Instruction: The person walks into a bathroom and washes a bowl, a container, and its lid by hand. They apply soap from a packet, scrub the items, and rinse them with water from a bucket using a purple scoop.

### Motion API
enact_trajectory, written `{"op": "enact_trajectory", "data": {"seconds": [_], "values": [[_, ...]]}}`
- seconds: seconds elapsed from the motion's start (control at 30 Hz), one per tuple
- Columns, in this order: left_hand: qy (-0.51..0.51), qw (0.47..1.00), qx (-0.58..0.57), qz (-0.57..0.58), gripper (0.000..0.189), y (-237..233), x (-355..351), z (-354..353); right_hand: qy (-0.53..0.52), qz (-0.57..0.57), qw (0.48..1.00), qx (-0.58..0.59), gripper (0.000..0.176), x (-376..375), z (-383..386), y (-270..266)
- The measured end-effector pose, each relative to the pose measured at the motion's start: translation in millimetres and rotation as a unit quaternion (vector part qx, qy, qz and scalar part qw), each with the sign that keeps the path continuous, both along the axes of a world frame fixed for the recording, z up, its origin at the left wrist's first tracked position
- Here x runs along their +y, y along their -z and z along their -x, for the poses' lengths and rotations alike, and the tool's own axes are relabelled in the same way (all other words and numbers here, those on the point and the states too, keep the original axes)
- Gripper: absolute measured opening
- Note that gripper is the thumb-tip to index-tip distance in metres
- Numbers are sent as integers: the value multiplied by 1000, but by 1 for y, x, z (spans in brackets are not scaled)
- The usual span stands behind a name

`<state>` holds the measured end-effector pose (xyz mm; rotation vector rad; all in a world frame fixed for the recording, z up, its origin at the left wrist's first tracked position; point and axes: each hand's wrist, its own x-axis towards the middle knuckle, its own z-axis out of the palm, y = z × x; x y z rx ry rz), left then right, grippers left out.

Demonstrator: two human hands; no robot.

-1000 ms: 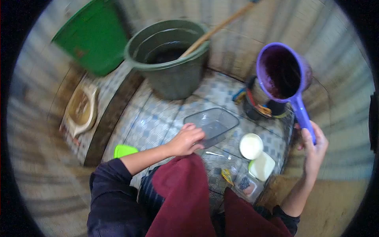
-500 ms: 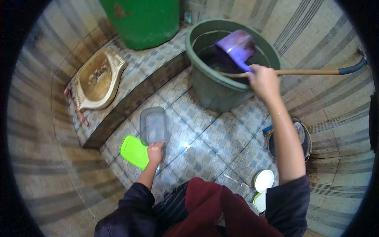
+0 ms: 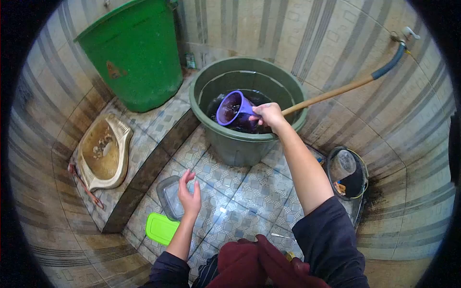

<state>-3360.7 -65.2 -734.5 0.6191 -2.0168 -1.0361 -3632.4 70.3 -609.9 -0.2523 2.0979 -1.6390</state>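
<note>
My right hand (image 3: 268, 116) grips the handle of a purple dipper (image 3: 230, 109), which is tilted with its mouth open toward the left. The dipper is inside the large grey-green tub (image 3: 240, 142), at the dark water. My left hand (image 3: 188, 194) is raised with fingers apart and holds nothing. Below and behind it, a clear grey container (image 3: 169, 196) lies on the tiled floor, partly hidden by the hand. A bright green lid (image 3: 162, 229) lies just left of my left forearm.
A squat toilet (image 3: 106, 152) stands on a raised tiled step (image 3: 152, 180) at left, below a tall green bin (image 3: 139, 57). A hose (image 3: 331, 95) runs from the wall tap into the tub. A black bucket (image 3: 356, 180) stands at right.
My left hand has let go of the grey container and lifted off it. My right hand has lowered the purple dipper into the tub. The view has tilted up.
</note>
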Motion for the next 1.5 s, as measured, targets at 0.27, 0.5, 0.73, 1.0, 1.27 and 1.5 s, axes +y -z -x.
{"op": "enact_trajectory", "data": {"seconds": [0.27, 0.5, 0.73, 1.0, 1.27, 1.5], "values": [[417, 838, -95, -338, 46, -182, 101, 114, 65, 325, 943, 3, 28, 121, -46, -47], [602, 600, -49, -525, 51, -196, 260, 182, 30, 426, 903, 35, 38, 265, -123, -40], [629, 617, -102, -462, 49, -104, 408, 117, 149, 388, 906, -76, 31, 415, -165, 63], [613, 586, -184, -496, 38, 2, 509, 84, 527, 528, 643, -173, 23, 451, -173, 168], [517, 683, -308, -413, 25, 6, 538, 51, 583, 466, 647, -158, 24, 485, -182, 225], [523, 680, -272, -437, 25, 19, 541, 56, 559, 376, 727, -132, 22, 500, -184, 220]]}}
